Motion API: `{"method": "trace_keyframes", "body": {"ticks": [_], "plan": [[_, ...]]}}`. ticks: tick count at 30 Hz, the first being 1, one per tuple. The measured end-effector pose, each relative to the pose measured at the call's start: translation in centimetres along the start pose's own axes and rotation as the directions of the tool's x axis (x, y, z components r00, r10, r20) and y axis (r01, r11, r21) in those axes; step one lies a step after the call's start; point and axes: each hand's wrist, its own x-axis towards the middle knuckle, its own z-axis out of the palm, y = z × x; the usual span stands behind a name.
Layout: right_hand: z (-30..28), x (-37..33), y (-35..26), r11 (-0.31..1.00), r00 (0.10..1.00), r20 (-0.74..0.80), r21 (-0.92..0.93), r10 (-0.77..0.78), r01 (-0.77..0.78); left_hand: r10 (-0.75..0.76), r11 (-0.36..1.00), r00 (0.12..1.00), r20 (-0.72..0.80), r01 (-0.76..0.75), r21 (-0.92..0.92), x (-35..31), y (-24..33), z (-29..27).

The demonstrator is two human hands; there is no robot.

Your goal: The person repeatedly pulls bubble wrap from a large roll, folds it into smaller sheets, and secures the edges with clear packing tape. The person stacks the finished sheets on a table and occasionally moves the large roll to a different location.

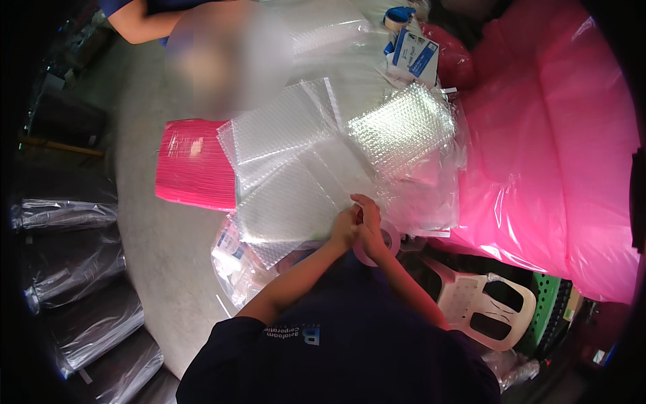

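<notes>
Nearest, at the table's near edge, the left hand and the right hand are brought close together, with fingers bent inward; whether anything is gripped between them cannot be told, because the fingertips are partly hidden. Beside the right wrist, a smooth translucent ring, like a roll of tape, is seen, partly covered by the forearm. To the left, a crumpled clear plastic bag is placed at the edge. Just beyond the hands and to their left, the lower bubble-wrap pouch is laid flat on the pile; it is rectangular, clear and finely dimpled, its long axis is slanted from near left to far right, and its smoother flap end is turned to the right. By it, the upper bubble-wrap pouch is partly overlapped, with a similar slant. On the left, a pink block of thin layers is set; on the right, a glossy, coarsely bubbled stack is seen, and beside it a bulging pink plastic bundle. Farther away, a white and blue carton is tilted, and a co-worker's arm is partly shown.
</notes>
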Motion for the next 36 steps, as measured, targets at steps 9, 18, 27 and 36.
{"method": "trace_keyframes", "body": {"ticks": [9, 18, 27, 36], "plan": [[-3.8, -5.2, 6.8, 0.593, 0.996, -0.065, -0.805, -0.067, -0.013, -0.181, 0.974, 0.983, 0.025, 0.182, -0.132, 0.2, 0.8, -0.2], [-3.3, -6.4, 6.2, 0.677, 0.976, 0.102, -0.706, -0.194, 0.209, 0.263, 0.963, 0.959, -0.103, -0.254, 0.092, -1.0, -0.7, -0.1], [-1.8, -11.9, 14.0, 0.768, 0.954, 0.258, -0.638, 0.151, 0.051, 0.327, 0.945, 0.938, -0.116, -0.322, 0.058, -1.0, -0.9, 0.1], [0.2, -10.2, 16.0, 0.765, 0.917, 0.133, -0.604, 0.375, -0.225, 0.251, 0.968, 0.963, -0.098, -0.252, 0.003, -0.4, -1.0, 0.1]]}}
